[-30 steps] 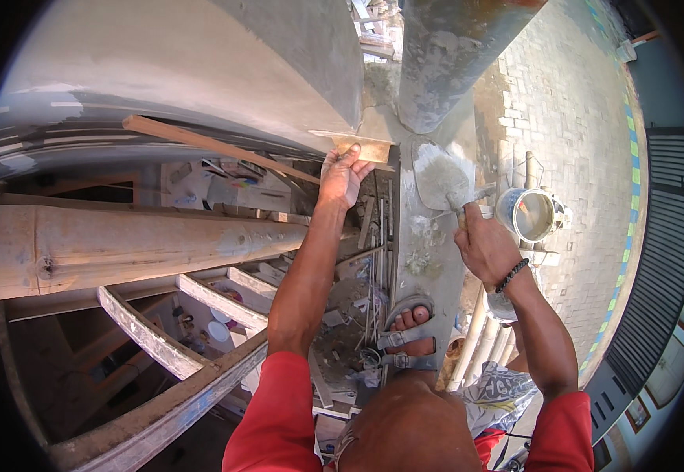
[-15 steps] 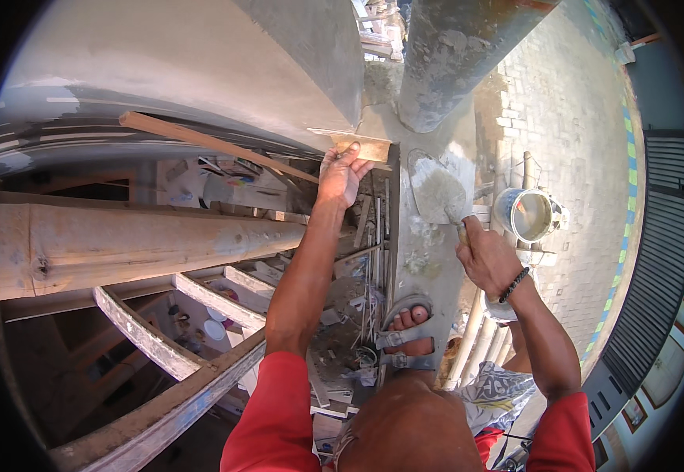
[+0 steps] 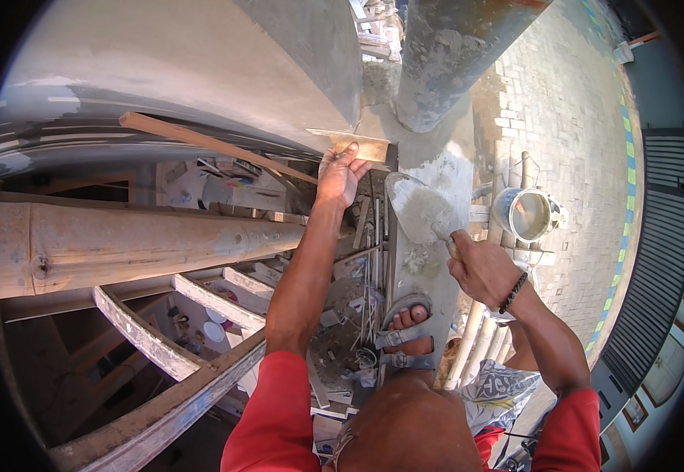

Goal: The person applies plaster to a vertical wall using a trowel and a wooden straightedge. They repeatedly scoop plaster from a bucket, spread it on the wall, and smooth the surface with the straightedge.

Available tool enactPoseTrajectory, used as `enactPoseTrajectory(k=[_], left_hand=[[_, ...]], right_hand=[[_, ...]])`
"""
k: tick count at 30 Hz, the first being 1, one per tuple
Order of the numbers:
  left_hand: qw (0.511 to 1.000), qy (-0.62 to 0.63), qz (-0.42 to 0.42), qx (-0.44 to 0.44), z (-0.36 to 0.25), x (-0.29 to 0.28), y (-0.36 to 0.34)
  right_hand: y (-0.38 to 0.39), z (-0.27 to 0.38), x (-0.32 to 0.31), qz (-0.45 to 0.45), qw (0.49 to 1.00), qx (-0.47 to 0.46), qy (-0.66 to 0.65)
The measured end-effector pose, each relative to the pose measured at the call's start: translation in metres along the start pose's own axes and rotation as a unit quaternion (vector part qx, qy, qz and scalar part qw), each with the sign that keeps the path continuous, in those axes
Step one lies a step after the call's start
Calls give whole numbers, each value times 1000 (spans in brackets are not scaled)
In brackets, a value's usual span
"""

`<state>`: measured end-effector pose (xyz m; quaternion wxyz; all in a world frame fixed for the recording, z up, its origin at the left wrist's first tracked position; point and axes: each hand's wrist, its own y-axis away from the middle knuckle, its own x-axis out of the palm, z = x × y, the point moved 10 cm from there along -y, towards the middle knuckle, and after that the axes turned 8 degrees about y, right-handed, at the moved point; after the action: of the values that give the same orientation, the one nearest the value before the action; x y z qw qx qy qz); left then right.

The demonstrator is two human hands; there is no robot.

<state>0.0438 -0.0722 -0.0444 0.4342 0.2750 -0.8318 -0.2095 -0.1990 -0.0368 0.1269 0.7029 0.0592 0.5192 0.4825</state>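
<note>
My left hand (image 3: pixel 340 175) is closed on a small wooden board (image 3: pixel 371 149), thumb on top. The board lies against the foot of a smooth grey wall (image 3: pixel 279 55), at the edge of a narrow concrete ledge (image 3: pixel 428 291). My right hand (image 3: pixel 485 271) grips the handle of a trowel (image 3: pixel 419 208). Its broad blade, smeared with grey mortar, is over the ledge, just below and right of the board; whether it touches the surface I cannot tell. A paler wet-looking patch shows beyond the blade.
A bucket (image 3: pixel 502 224) stands at right on bamboo poles (image 3: pixel 472 346). A thick bamboo pole (image 3: pixel 137 240) and a wooden frame (image 3: pixel 161 393) cross the left side above a deep drop with debris. A dark column (image 3: pixel 444 63) rises ahead. My sandaled foot (image 3: pixel 409 330) is on the ledge.
My right hand has moved left with the trowel, bringing its blade to the ledge's left edge. The left hand and the board have stayed in place.
</note>
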Motion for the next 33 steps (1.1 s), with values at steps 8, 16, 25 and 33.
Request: enactPoseTrajectory(k=[8,16,25,33], left_hand=[[1000,-11,2,-7,3,5,-3],[1000,-11,-1,-3,1,4,2],[1000,-8,-12,-2,-4,2,-1],[999,-44,-1,-3,2,-3,-8]], right_hand=[[-18,-11,-8,-46,999,11,-12],[76,-48,-11,-51,971,45,-228],[145,-140,59,-62,658,124,-740],[227,-243,119,-122,732,290,-604]])
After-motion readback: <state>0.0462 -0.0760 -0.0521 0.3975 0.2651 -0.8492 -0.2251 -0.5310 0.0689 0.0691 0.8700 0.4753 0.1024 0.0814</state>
